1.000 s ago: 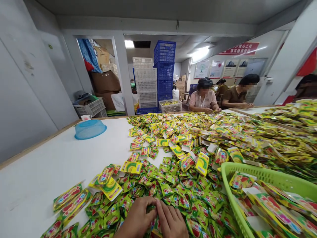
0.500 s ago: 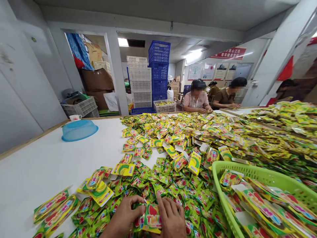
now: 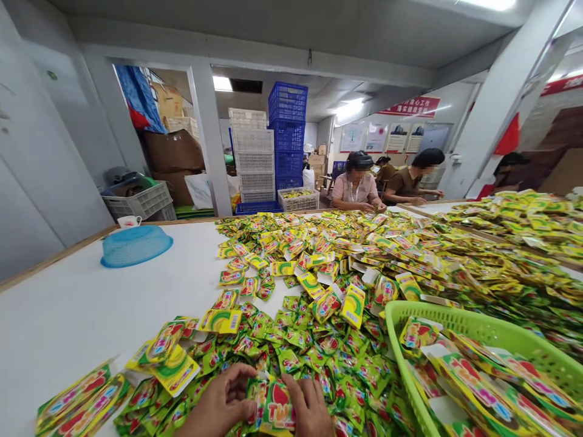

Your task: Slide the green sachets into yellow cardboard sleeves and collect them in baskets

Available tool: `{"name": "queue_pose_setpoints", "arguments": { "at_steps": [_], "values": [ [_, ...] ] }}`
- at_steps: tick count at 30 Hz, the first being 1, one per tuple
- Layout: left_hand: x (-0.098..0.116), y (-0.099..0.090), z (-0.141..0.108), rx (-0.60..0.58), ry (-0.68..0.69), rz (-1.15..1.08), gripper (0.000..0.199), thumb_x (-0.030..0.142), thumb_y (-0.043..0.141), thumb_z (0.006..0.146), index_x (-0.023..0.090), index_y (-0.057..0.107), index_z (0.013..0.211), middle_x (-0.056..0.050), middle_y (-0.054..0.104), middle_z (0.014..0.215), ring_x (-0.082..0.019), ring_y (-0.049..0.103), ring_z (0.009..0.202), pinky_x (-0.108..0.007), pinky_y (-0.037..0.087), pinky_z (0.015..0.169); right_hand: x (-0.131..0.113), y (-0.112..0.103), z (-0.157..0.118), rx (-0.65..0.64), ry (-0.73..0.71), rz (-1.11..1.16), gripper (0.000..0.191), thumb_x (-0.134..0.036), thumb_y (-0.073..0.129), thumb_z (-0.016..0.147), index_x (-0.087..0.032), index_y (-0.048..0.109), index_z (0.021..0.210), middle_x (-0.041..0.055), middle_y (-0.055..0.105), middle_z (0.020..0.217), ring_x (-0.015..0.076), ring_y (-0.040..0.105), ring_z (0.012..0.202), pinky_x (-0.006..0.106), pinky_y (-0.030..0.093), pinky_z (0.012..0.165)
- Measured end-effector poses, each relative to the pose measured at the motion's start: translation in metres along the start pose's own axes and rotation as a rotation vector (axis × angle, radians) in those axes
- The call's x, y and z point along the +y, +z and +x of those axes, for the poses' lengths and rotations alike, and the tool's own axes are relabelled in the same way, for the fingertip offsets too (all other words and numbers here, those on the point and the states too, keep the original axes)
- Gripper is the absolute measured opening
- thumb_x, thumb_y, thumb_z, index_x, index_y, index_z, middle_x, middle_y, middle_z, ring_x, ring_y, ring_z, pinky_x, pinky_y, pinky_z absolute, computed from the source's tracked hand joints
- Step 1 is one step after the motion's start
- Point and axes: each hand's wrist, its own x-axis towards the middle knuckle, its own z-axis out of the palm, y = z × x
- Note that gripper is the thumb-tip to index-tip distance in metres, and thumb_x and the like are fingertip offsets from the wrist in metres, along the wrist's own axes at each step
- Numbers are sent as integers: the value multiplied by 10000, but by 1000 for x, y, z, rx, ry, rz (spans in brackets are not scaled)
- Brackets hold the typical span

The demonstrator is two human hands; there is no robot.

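A small printed box (image 3: 279,405) with red and green fruit artwork is in front of me, low in the view. My right hand (image 3: 310,405) grips its right side, the index finger along the top edge. On the other side, my left hand (image 3: 224,397) has its thumb and curled fingers at a small green packet (image 3: 257,389) against the box's left end. The packet partly overlaps the hand, so its exact fit with the box is hard to make out. Beneath and around both hands spreads a heap of small green packets (image 3: 319,358).
A green basket (image 3: 455,312) of filled-looking boxes stands at right. Yellow boxes (image 3: 353,305) pile up farther back. Several boxes (image 3: 82,397) lie at left. A blue mesh basket (image 3: 136,246) rests upside down near a white cup (image 3: 130,222). Co-workers (image 3: 357,188) sit across the table.
The view has shifted slightly, so the table and baskets sit a little lower and to the left. Both hands stay at the box, and the left thumb has drawn a little away from its printed front.
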Motion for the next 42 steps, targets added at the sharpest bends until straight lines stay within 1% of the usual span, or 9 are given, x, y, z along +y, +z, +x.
{"name": "queue_pose_setpoints", "arguments": {
  "at_steps": [4,10,16,20,24,29,33,37,42],
  "values": [
    [-10,3,3,62,-44,153,295,442,608,567,177,481,544,50,394,515,-113,364,548,-230,302,536,-1,3,-2,15,-11,4,379,-380,404,895,-223,552,1207,89,571,869,228,561,764,314,497,612],
    [0,23,13,142,-107,236,277,359,525,553,188,358,412,55,318,438,-96,314,500,-237,222,491,5,8,-4,36,-33,7,419,-206,425,862,-275,499,1269,71,584,853,234,567,748,347,498,670],
    [14,15,2,-78,-110,-30,233,364,559,503,144,593,573,11,542,528,-115,428,480,-244,332,501,10,9,-9,11,5,35,419,-258,441,864,-276,487,1281,81,584,895,253,560,799,362,488,687],
    [9,17,3,62,-111,61,129,281,548,475,159,509,464,43,454,450,-96,378,473,-226,262,480,7,10,-10,-5,-32,103,411,-322,480,851,-258,507,1257,89,578,932,251,545,811,379,480,717],
    [7,30,8,74,-84,74,172,289,528,494,172,428,419,61,363,430,-78,319,457,-219,241,457,5,4,-7,-17,-40,139,454,-436,492,838,-210,524,1231,108,562,940,267,529,831,398,461,725],
    [14,31,7,18,-124,-47,153,266,465,464,153,551,522,32,505,475,-106,419,444,-240,360,458,2,-5,1,-20,1,123,480,-426,539,809,-200,502,1232,108,561,952,266,518,838,398,452,712],
    [11,29,8,97,-108,-63,121,217,484,455,149,562,519,41,504,446,-92,413,424,-218,333,439,-5,-19,8,-103,-41,120,542,-351,601,783,-199,454,1282,96,554,966,249,501,841,380,457,709],
    [12,39,11,131,-52,-111,73,215,559,508,144,572,516,32,542,488,-87,454,467,-205,364,477,-12,-37,19,-142,62,117,493,-271,602,773,-181,472,1240,101,532,982,263,457,892,418,439,760],
    [27,40,1,112,-72,-180,234,246,563,644,132,693,803,-37,697,726,-151,629,643,-276,515,640,-14,-44,29,-147,180,157,466,-207,596,760,-200,485,1212,78,532,967,244,444,893,397,429,769]
  ]
}}
